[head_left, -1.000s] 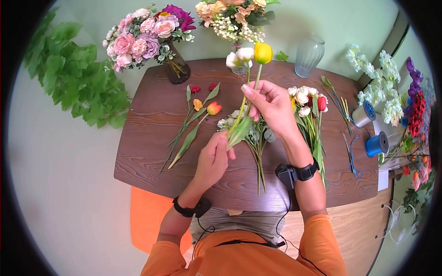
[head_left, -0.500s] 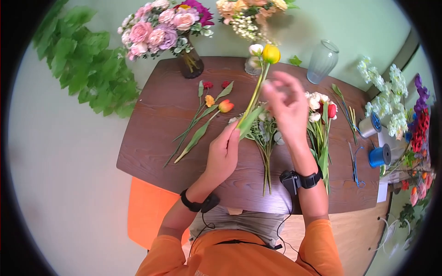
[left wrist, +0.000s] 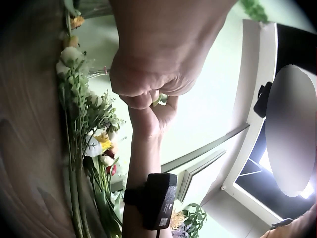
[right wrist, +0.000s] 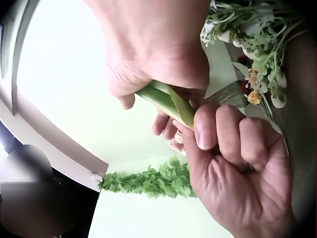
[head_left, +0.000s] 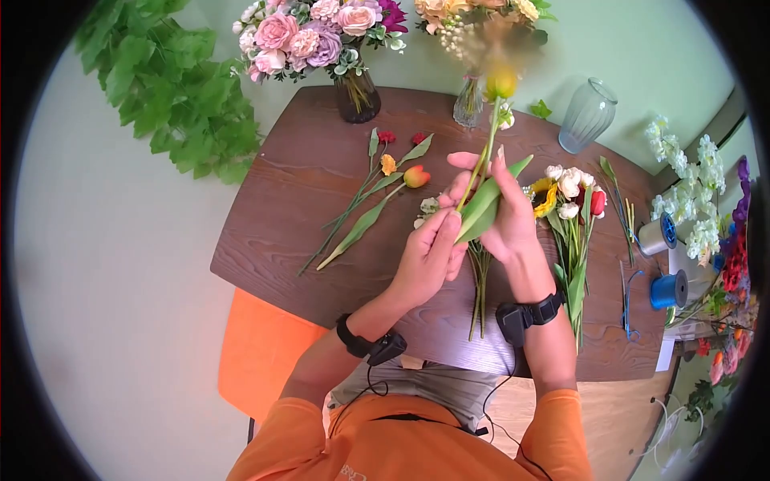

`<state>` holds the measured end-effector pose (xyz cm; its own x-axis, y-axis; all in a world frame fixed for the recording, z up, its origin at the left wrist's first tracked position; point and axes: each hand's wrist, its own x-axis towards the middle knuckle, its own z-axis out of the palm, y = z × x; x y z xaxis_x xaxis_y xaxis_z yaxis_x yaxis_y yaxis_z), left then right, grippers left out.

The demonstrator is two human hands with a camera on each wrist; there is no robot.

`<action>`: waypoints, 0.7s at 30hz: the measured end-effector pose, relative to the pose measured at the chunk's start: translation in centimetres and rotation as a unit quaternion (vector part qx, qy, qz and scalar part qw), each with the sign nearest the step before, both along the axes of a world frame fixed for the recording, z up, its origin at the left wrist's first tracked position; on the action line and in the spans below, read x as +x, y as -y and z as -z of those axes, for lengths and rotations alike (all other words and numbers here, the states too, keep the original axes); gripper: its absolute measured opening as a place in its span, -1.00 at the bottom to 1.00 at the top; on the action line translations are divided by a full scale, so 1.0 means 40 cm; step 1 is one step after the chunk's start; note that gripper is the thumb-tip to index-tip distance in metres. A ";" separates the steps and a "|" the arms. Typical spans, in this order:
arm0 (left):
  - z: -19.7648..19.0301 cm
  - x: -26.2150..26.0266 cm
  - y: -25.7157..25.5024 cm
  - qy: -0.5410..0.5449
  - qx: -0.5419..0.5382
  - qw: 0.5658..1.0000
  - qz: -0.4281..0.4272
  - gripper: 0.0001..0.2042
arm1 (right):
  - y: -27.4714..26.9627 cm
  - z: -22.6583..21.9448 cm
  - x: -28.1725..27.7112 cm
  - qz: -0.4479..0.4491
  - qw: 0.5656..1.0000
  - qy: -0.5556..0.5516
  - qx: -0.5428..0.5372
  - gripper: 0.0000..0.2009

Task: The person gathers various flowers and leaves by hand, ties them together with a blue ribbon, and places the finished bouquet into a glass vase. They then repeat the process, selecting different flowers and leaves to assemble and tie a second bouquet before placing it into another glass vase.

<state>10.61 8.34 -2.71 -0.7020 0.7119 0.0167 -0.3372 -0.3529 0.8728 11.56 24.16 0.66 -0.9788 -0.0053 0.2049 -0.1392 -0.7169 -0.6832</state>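
A yellow tulip (head_left: 502,82) and a white flower (head_left: 505,118) stand upright above the hands, their stems side by side. The left hand (head_left: 427,255) pinches the lower stems, its curled fingers also plain in the right wrist view. Around the stems from behind is the right hand (head_left: 507,218), fingers spread and thumb pointing up. Against its palm lies a broad green leaf (head_left: 480,210), which the right wrist view shows as a folded leaf (right wrist: 171,104). In the left wrist view, the left hand (left wrist: 158,54) mostly covers the stems.
Single flowers (head_left: 365,224) lie left on the table (head_left: 273,216). Green-stemmed sprigs (head_left: 479,289) lie below the hands, and a mixed bunch (head_left: 573,264) to the right. Spools (head_left: 668,290), cut wires and an empty glass vase (head_left: 588,116) stand or lie farther right; filled vases stand behind.
The right hand let go of the stems, lifted off, then came down around them and the leaf. The left hand, still gripping, has moved right with the flowers.
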 end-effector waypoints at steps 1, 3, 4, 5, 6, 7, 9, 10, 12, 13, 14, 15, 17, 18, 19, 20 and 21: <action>-0.008 0.002 0.000 0.038 0.001 0.999 0.025 -0.68 | -0.004 0.011 -0.002 -0.027 0.999 -0.036 -0.017 -0.40; -0.023 -0.002 0.007 0.103 0.025 0.993 0.054 -0.70 | -0.007 0.038 -0.016 -0.071 0.991 -0.104 -0.044 -0.28; -0.030 -0.004 0.012 0.167 0.049 0.981 0.083 -0.72 | 0.002 0.033 -0.015 -0.071 0.991 -0.103 -0.046 -0.28; -0.038 -0.008 0.016 0.168 0.048 0.981 0.082 -0.72 | 0.016 0.020 -0.013 -0.065 0.989 -0.120 -0.049 -0.18; -0.045 -0.012 0.020 0.206 0.076 0.971 0.094 -0.74 | 0.024 0.009 -0.009 -0.059 0.987 -0.137 -0.053 -0.07; -0.049 -0.015 0.023 0.243 0.105 0.959 0.107 -0.75 | 0.024 0.000 -0.005 -0.059 0.991 -0.118 -0.006 0.09; -0.016 -0.030 0.029 0.270 0.166 0.938 0.139 -0.75 | 0.044 -0.026 0.005 -0.039 0.991 -0.114 0.055 0.09; -0.008 -0.036 0.029 0.297 0.225 0.912 0.170 -0.75 | 0.054 -0.033 0.007 -0.019 0.987 -0.109 0.114 0.09; 0.002 -0.038 0.033 0.322 0.263 0.888 0.196 -0.74 | 0.049 -0.025 0.004 -0.020 0.984 -0.133 0.113 -0.03; -0.006 -0.038 0.037 0.299 0.247 0.899 0.204 -0.74 | 0.043 -0.025 0.006 -0.048 0.993 -0.095 0.042 -0.06; -0.012 -0.035 0.039 0.276 0.230 0.909 0.212 -0.74 | 0.038 -0.025 0.007 -0.076 0.995 -0.056 -0.029 -0.09; -0.017 -0.030 0.038 0.277 0.229 0.908 0.213 -0.74 | 0.034 -0.023 0.007 -0.075 0.995 -0.056 -0.029 -0.09; -0.029 -0.018 0.029 0.230 0.131 0.949 0.172 -0.70 | 0.024 -0.015 0.005 0.002 0.998 -0.012 0.058 -0.38; -0.039 -0.007 0.022 0.230 0.131 0.949 0.174 -0.70 | 0.020 -0.015 0.005 0.040 0.994 0.011 0.102 -0.50; -0.054 0.008 0.012 0.185 0.056 0.975 0.106 -0.68 | 0.028 -0.021 0.008 0.061 0.994 0.006 0.094 -0.62; -0.061 0.018 0.005 0.138 -0.019 0.990 0.037 -0.66 | 0.036 -0.021 0.007 0.062 0.994 0.005 0.094 -0.62; -0.057 0.021 0.002 0.137 -0.020 0.990 0.039 -0.66 | 0.044 -0.019 0.007 0.084 0.992 0.017 0.090 -0.63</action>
<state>11.44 8.27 -0.44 -0.6195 0.7601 -0.1960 -0.5883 -0.2842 0.7571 11.83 22.39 1.44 -0.9753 0.1244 0.1827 -0.2210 -0.5520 -0.8040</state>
